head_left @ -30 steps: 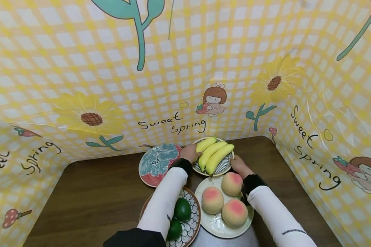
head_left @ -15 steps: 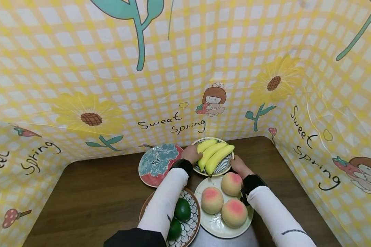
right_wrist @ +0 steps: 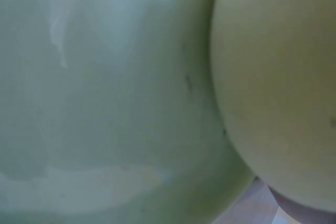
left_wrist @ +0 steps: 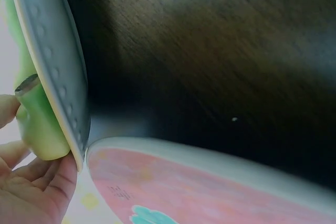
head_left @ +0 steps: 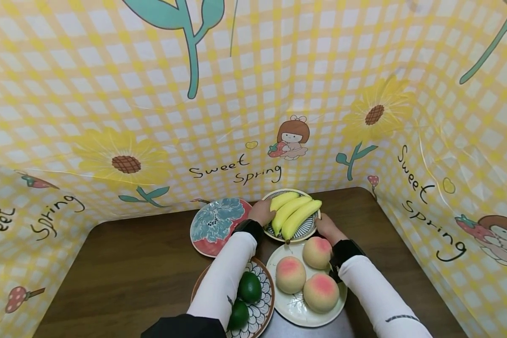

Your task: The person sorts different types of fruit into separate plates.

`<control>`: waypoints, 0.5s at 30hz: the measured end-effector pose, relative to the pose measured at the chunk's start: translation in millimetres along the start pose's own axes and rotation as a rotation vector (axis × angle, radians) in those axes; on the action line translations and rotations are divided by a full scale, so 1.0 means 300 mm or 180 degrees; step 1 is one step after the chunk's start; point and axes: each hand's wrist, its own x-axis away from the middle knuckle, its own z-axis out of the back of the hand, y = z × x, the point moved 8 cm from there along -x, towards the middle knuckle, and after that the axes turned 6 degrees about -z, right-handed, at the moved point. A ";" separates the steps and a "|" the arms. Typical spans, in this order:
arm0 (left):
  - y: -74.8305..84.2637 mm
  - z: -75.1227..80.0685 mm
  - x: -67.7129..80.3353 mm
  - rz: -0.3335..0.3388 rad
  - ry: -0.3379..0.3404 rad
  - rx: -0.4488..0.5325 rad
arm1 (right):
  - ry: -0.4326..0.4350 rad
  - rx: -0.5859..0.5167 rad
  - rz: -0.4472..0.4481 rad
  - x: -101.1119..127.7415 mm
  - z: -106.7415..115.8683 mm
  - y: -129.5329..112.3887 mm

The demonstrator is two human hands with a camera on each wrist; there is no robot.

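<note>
We see both hands clasping the banana plate [head_left: 306, 228] near the counter's [head_left: 131, 263] far edge: left hand [head_left: 262, 211] on its left rim, right hand [head_left: 326, 226] on its right rim (fingers mostly hidden). Three bananas [head_left: 293, 213] lie on it, beside the floral plate [head_left: 213, 225].

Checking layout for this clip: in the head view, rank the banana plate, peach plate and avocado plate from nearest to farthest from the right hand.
1. Banana plate: right hand grips its right rim.
2. Peach plate: just behind the wrist, toward the person.
3. Avocado plate: farthest, on the left under the left sleeve.
</note>
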 end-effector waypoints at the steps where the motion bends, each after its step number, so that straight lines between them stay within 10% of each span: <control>1: -0.003 -0.003 0.001 0.0007 -0.0026 -0.0005 | 0.0000 0.0007 0.0011 0.000 -0.002 0.000; 15: -0.027 0.028 0.055 -0.0036 -0.0247 -0.0077 | -0.0191 0.0008 0.0187 -0.020 -0.025 -0.042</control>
